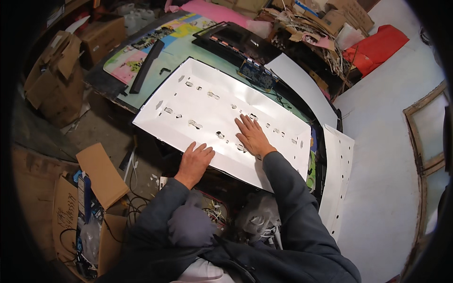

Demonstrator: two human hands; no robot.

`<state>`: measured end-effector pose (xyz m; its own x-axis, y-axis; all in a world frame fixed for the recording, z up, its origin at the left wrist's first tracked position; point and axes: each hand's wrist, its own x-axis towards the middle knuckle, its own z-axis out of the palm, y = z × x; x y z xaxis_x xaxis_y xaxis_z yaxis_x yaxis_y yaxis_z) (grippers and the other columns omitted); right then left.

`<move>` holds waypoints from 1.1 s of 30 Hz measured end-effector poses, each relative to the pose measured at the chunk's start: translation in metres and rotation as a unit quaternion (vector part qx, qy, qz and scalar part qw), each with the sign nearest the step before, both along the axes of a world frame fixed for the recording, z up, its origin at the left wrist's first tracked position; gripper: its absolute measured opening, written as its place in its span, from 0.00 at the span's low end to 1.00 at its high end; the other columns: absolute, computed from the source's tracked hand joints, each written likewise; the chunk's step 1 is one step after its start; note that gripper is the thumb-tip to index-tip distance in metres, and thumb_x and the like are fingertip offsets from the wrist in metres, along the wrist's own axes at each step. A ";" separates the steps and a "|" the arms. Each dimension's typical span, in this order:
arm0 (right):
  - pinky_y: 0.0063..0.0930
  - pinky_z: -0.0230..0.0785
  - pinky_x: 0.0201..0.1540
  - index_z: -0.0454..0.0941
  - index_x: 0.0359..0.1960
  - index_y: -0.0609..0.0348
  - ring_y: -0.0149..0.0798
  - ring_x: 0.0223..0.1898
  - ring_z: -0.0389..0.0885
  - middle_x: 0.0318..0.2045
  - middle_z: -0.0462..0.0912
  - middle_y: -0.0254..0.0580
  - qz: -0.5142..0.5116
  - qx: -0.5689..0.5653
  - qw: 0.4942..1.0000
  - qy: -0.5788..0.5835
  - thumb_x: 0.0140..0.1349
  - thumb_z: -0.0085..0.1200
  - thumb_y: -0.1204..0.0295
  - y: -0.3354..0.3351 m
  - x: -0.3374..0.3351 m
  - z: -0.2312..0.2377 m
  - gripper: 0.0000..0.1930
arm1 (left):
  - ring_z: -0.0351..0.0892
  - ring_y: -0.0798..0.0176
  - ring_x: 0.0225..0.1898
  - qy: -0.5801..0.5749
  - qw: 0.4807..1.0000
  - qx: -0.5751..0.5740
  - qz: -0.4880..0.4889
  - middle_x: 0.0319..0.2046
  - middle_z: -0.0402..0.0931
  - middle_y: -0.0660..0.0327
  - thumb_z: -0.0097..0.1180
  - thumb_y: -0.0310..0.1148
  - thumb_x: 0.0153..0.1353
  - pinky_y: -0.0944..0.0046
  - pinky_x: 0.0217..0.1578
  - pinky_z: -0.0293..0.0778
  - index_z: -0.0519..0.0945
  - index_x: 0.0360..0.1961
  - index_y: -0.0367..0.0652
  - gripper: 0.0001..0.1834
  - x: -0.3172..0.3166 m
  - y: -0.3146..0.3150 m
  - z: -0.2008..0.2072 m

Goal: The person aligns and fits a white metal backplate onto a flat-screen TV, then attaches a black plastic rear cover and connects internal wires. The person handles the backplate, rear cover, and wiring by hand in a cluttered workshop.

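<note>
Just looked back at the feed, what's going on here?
A person is bare-handed at a shallow white panel that overlaps a cluttered table. The left hand is at its near edge; the right hand appears to rest palm-down on its inner face. A black strip and a blue circuit board lie beyond it.

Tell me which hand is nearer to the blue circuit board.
Right. The right hand is over the white panel, on the near side of the board; the left hand is at the panel's near edge, farther back and to the left.
</note>
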<state>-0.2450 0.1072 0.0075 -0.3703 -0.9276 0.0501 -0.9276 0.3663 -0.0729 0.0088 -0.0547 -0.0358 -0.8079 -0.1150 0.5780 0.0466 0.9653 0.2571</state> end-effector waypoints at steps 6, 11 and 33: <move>0.48 0.60 0.70 0.68 0.69 0.63 0.59 0.69 0.68 0.69 0.69 0.58 0.025 -0.093 0.995 -0.016 0.73 0.52 0.60 -0.046 0.003 0.023 0.28 | 0.80 0.52 0.59 -0.035 0.999 0.010 0.003 0.51 0.84 0.58 0.56 0.29 0.61 0.44 0.65 0.70 0.84 0.47 0.41 0.14 0.001 0.005 0.009; 0.52 0.54 0.74 0.64 0.72 0.62 0.59 0.74 0.62 0.73 0.65 0.58 0.067 -0.094 0.993 -0.005 0.74 0.48 0.56 -0.153 -0.017 -0.006 0.31 | 0.78 0.51 0.62 -0.068 0.998 0.016 -0.007 0.55 0.82 0.57 0.55 0.29 0.62 0.43 0.66 0.68 0.83 0.50 0.41 0.16 0.003 0.006 0.006; 0.47 0.47 0.79 0.59 0.75 0.68 0.57 0.79 0.53 0.77 0.57 0.61 -0.060 -0.041 0.997 0.004 0.75 0.43 0.46 -0.100 -0.044 -0.018 0.39 | 0.77 0.51 0.63 -0.103 0.995 0.005 -0.011 0.57 0.82 0.56 0.56 0.27 0.61 0.38 0.68 0.64 0.83 0.53 0.40 0.18 0.000 0.005 0.024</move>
<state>-0.2887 0.0074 -0.0109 -0.4784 -0.8690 0.1266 -0.8777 0.4687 -0.0995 0.0085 -0.0492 -0.0120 -0.9111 -0.1014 0.3996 0.0124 0.9621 0.2724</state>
